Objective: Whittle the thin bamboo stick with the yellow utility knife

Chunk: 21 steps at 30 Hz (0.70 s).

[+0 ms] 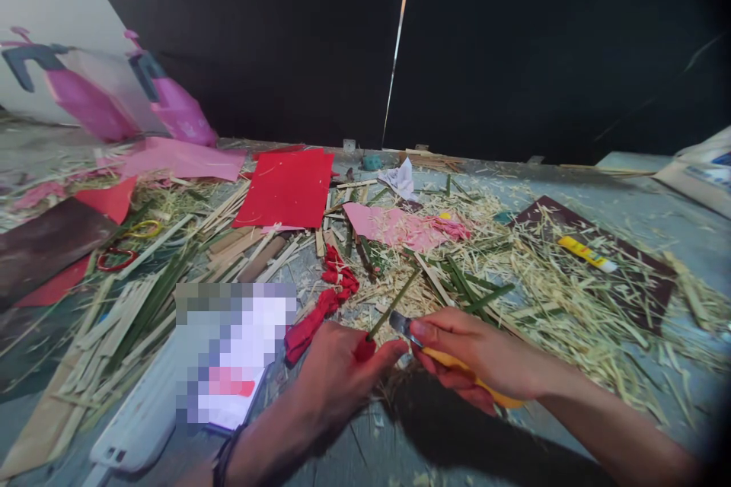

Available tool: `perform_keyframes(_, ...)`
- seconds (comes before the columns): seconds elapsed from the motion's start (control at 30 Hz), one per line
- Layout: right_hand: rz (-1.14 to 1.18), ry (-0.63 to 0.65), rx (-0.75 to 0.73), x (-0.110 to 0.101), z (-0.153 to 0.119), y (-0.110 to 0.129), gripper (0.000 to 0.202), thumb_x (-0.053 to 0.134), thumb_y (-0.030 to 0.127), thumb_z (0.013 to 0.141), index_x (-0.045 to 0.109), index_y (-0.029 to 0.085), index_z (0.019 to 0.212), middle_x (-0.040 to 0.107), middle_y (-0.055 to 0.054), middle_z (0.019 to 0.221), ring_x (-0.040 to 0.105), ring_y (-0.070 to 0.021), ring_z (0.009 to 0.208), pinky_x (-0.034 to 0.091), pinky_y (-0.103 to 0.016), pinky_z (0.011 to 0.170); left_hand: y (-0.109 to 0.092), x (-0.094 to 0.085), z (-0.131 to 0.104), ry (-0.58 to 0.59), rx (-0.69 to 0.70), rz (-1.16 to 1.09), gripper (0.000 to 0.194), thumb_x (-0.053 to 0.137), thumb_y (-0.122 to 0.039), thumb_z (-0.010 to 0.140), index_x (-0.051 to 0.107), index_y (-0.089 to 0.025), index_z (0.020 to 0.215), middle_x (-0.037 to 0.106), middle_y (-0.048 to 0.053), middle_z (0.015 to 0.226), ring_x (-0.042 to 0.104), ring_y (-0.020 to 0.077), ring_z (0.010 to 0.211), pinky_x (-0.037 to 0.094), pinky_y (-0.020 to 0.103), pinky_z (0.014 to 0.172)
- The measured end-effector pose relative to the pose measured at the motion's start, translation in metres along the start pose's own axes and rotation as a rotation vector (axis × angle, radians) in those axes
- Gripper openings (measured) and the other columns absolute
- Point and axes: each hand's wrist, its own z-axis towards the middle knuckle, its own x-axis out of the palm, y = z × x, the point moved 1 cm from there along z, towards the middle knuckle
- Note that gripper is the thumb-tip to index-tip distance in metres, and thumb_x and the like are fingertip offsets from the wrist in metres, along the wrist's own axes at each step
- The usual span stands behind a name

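My left hand (348, 365), low in the middle, is closed round a thin green bamboo strip (394, 304) that slants up and to the right; a bit of red shows between its fingers. Just to the right, my right hand (468, 358) grips a yellow-handled knife (451, 361), its metal end beside the strip. Crumpled red cloth or paper (311, 327) lies left of my left hand. Pale shavings (388, 293) are spread on the floor beyond both hands.
A phone (240, 365) rests by a white power strip (140, 411) at lower left. Red sheets (285, 190), pink paper (394, 227), bamboo strips (119, 319) and a yellow tube (585, 253) lie around. Pink spray bottles (180, 110) stand at back left, beside a dark panel (285, 38).
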Motion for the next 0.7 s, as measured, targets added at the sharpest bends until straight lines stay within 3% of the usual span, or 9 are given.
perform_keyframes(0.07,0.084,-0.117,-0.054,-0.01,-0.003,0.004,0.05,0.054,0.066,0.095,0.052,0.019,0.078,0.039,0.009,0.048,0.033,-0.005,0.033,0.033,-0.014,0.03,-0.002,-0.002,0.0,0.026,-0.031,0.019,0.059,0.053,-0.059,0.091,0.036,-0.02,0.05,0.029,-0.007,0.049,0.025,0.0094,0.05,0.017,0.027,0.05)
perform_keyframes(0.13,0.216,-0.304,-0.178,-0.027,-0.011,0.013,0.05,0.056,0.064,0.095,0.051,0.019,0.075,0.037,0.009,0.048,0.027,-0.0039,0.033,0.028,-0.013,0.03,-0.005,-0.002,-0.001,0.055,-0.052,0.064,0.062,0.051,-0.063,0.091,0.034,-0.021,0.049,0.028,-0.007,0.049,0.024,0.01,0.05,0.017,0.028,0.052)
perform_keyframes(0.2,0.292,-0.412,-0.315,-0.043,-0.022,0.022,0.046,0.059,0.057,0.096,0.051,0.018,0.073,0.036,0.009,0.048,0.024,-0.0037,0.035,0.026,-0.013,0.032,-0.007,-0.002,-0.003,0.085,-0.04,0.107,0.064,0.048,-0.068,0.091,0.033,-0.021,0.049,0.03,-0.005,0.049,0.026,0.0111,0.051,0.018,0.03,0.054)
perform_keyframes(0.33,0.216,-0.29,-0.262,-0.046,-0.039,0.027,0.044,0.052,0.056,0.1,0.053,0.019,0.076,0.038,0.008,0.047,0.026,-0.0048,0.033,0.025,-0.015,0.031,-0.007,0.001,-0.006,0.073,-0.007,0.125,0.063,0.049,-0.069,0.091,0.037,-0.022,0.05,0.036,-0.004,0.048,0.028,0.0126,0.052,0.02,0.031,0.056)
perform_keyframes(0.5,-0.141,0.003,-0.005,-0.009,-0.027,0.014,0.053,0.046,0.065,0.1,0.054,0.017,0.081,0.039,0.008,0.053,0.033,-0.0041,0.039,0.029,-0.012,0.034,-0.001,0.002,-0.006,0.04,0.025,0.086,0.058,0.051,-0.063,0.093,0.051,-0.02,0.055,0.047,-0.002,0.052,0.033,0.0126,0.053,0.022,0.029,0.055)
perform_keyframes(0.6,-0.205,0.046,0.033,0.004,-0.012,0.008,0.054,0.046,0.067,0.099,0.054,0.016,0.08,0.041,0.007,0.055,0.038,-0.0045,0.04,0.033,-0.012,0.035,-0.001,0.0,-0.006,0.063,0.126,0.058,0.055,0.052,-0.061,0.093,0.058,-0.018,0.059,0.051,0.0,0.055,0.038,0.0133,0.054,0.025,0.028,0.055)
perform_keyframes(0.7,-0.096,0.035,0.032,0.009,-0.004,0.004,0.053,0.051,0.068,0.096,0.052,0.018,0.079,0.038,0.009,0.051,0.034,-0.004,0.037,0.031,-0.012,0.034,-0.003,0.0,-0.005,0.085,0.193,0.013,0.05,0.052,-0.057,0.095,0.065,-0.017,0.067,0.057,0.001,0.06,0.044,0.014,0.057,0.03,0.028,0.058)
